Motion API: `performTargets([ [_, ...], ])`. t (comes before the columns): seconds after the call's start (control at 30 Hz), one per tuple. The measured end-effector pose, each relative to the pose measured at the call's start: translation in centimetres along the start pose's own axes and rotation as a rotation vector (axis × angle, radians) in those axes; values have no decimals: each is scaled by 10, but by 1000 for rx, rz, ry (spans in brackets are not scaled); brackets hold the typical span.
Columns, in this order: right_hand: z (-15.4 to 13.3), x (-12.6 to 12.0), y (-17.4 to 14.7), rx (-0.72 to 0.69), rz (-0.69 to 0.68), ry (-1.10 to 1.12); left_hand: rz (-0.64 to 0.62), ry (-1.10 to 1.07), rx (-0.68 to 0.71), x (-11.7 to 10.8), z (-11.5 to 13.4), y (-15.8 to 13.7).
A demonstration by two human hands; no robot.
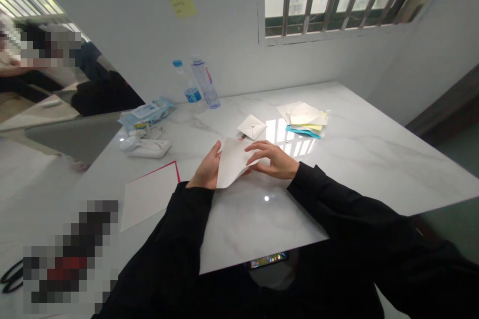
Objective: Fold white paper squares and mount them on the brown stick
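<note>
A cream sheet of paper (231,164) is held above the white marbled table, its lower edge curling. My left hand (205,168) grips its left side, the thumb pointing up along the edge and the other fingers mostly hidden behind. At the right edge, my right hand (274,159) has the paper between its thumb and curved fingers. Just beyond the sheet lies a folded cream envelope (252,127) with a small round fastener on its flap. Farther right is a pile of envelopes (304,113) in cream, yellow and blue.
A red-edged stack of paper (149,194) lies left of my arm. Behind it are a white device (149,148), a blue wipes packet (153,110) and two plastic bottles (205,82). Black loop handles (13,276) show lower left. A lit phone (268,260) is below the table edge.
</note>
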State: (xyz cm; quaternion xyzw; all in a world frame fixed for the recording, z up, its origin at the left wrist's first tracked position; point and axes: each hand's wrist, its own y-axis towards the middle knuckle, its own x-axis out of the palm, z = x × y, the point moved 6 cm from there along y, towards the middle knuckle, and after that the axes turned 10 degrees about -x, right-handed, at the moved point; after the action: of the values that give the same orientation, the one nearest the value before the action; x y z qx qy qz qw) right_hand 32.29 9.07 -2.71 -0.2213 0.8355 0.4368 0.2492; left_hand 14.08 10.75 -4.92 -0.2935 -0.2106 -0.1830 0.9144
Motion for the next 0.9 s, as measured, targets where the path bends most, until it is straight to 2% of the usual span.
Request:
performTargets([
  [0.17, 0, -1, 0, 20, 17, 69, 63, 34, -25, 5, 0, -4],
  [0.27, 1, 0, 0, 30, 22, 83, 57, 40, -29, 3, -1, -2],
  [0.5, 0, -7, 1, 60, 144, 4, -20, 71, -16, 0, -8, -3],
  [0.7, 3, -3, -2, 109, 163, 28, 36, 230, 63, -4, -9, 3],
  [0.9, 6, -1, -5, 129, 207, -64, 63, 285, 95, -6, -13, 8],
])
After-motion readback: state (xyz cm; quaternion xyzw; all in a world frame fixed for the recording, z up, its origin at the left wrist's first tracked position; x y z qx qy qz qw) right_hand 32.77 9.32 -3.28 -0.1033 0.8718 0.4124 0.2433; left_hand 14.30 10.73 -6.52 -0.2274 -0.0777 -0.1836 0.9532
